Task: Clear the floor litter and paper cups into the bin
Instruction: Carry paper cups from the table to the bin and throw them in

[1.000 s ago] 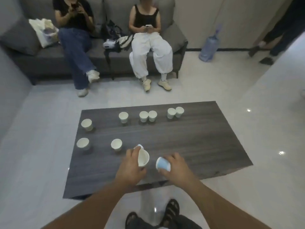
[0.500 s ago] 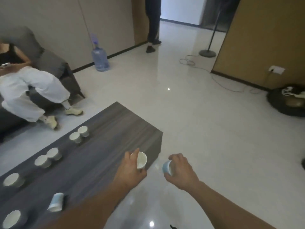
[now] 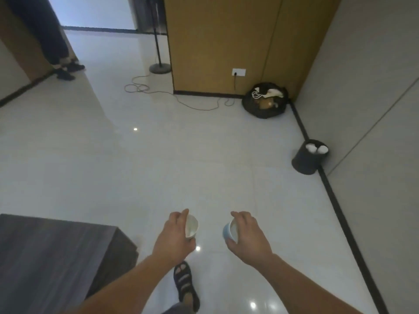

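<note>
Left cup (image 3: 192,227) and right cup (image 3: 229,231) sit at 6 o'clock, low in frame, off the table and over bare floor (image 3: 158,166). The left hand (image 3: 174,237) wraps the left cup from the side with fingers curled round it. The right hand (image 3: 248,236) grips the right cup the same way. The two cup mouths face each other and stay apart.

The view has swung right since the last frames. Both hands keep their cups. The table (image 3: 45,257) has shrunk to one corner at 8 o'clock, and the other cups, sofa and seated people have dropped out of frame. The bin (image 3: 306,162) now shows at 3 o'clock against the wall, well apart from the hands. The black bag (image 3: 264,107) has moved to about 1 o'clock.

Each cup body is mostly hidden by its hand; only the rim, the inside and a bit of blue on the right one show. White lumps (image 3: 316,148) sit at the bin rim, too small to tell what they are. The bag's contents are blurred. Legs (image 3: 48,37) at 10 o'clock are cut off by the top edge. One sandalled foot (image 3: 184,283) shows at 6 o'clock. A cable (image 3: 158,94) lies at 11 o'clock.
</note>
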`<state>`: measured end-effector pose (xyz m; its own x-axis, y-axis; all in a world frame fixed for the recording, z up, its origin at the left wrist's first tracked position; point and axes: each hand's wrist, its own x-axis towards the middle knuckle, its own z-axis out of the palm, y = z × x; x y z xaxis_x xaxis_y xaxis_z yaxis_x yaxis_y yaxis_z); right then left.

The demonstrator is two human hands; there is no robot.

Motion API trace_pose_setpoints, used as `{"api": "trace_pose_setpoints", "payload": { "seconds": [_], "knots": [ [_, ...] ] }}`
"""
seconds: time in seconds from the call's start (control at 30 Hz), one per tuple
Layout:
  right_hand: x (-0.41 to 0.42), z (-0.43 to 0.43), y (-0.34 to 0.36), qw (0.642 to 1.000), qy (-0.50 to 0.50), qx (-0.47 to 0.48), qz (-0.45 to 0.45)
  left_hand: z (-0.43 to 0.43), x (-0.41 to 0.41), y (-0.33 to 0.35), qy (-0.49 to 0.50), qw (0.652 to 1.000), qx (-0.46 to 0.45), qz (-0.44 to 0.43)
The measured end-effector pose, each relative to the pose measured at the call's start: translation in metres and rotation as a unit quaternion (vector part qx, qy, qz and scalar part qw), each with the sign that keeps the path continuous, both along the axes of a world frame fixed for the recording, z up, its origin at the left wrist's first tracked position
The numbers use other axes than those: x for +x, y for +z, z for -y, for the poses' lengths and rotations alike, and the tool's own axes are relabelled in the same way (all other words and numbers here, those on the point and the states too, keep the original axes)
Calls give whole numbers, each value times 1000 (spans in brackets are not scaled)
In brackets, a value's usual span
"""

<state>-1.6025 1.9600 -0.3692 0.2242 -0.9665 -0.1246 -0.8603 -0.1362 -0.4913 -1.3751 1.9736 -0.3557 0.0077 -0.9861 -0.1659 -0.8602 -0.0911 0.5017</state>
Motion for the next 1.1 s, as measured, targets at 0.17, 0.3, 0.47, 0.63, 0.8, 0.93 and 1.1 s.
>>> {"api": "trace_pose_setpoints", "payload": {
  "seconds": [0.17, 0.3, 0.47, 0.63, 0.8, 0.93, 1.1],
  "knots": [
    [-49, 67, 10, 996, -79, -14, -41, 118, -55, -5, -102, 995, -9, -17],
    [-82, 117, 22, 986, -155, -2, -57, 200, -100, 2, -166, 985, -19, -38],
    [-114, 165, 24, 972, -232, 6, -44, 283, -145, 4, -230, 973, -23, -28],
    [-169, 208, 17, 960, -277, -1, -38, 345, -213, -3, -292, 956, -22, -32],
    [-249, 276, 6, 955, -293, 0, -36, 417, -301, 1, -306, 951, -48, -23],
    [-314, 330, 14, 956, -292, -7, -35, 468, -365, 12, -311, 949, -48, -13],
    [-393, 386, 21, 953, -300, -10, -37, 518, -433, 15, -306, 951, -37, -19]
  ]
}}
